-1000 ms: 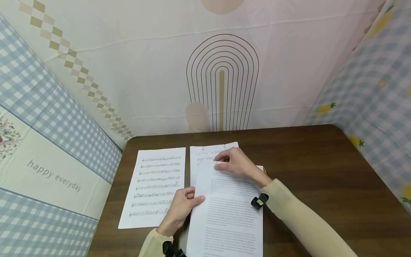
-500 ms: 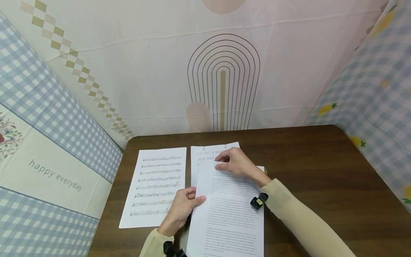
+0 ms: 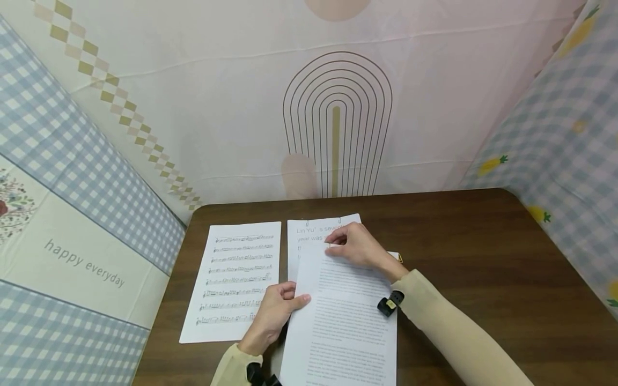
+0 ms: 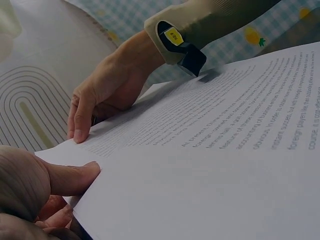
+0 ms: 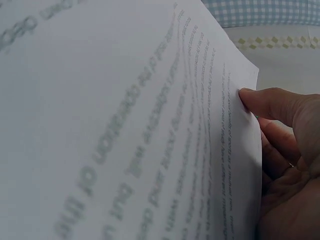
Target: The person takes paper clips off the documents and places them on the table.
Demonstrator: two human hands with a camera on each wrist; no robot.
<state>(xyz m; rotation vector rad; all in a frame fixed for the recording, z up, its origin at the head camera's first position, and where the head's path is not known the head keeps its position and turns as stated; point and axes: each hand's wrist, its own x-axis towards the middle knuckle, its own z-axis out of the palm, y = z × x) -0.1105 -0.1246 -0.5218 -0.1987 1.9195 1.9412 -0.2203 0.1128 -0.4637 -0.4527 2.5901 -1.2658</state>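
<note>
A printed sheet of paper [image 3: 350, 321] is held by both hands, its lines of small text facing up. My left hand [image 3: 275, 313] pinches its left edge, thumb on top and fingers beneath, as the left wrist view also shows. At the top edge, my right hand [image 3: 356, 245] pinches the paper between thumb and fingers; in the right wrist view the right thumb [image 5: 270, 102] lies on the printed face and the paper bows. A small, thin clip-like mark shows by the right fingertips, mostly hidden. Behind lies a large-print sheet [image 3: 299, 229], partly covered, with two paper clips on its top edge.
A sheet of music [image 3: 236, 279] lies on the brown table [image 3: 458, 241], left of the held paper. A gold-coloured clip [image 3: 399, 258] shows at the upper right, beside the right wrist. Patterned cloths hang behind and at both sides.
Both hands keep their grips on the printed sheet, almost still. The head view has shifted very slightly.
</note>
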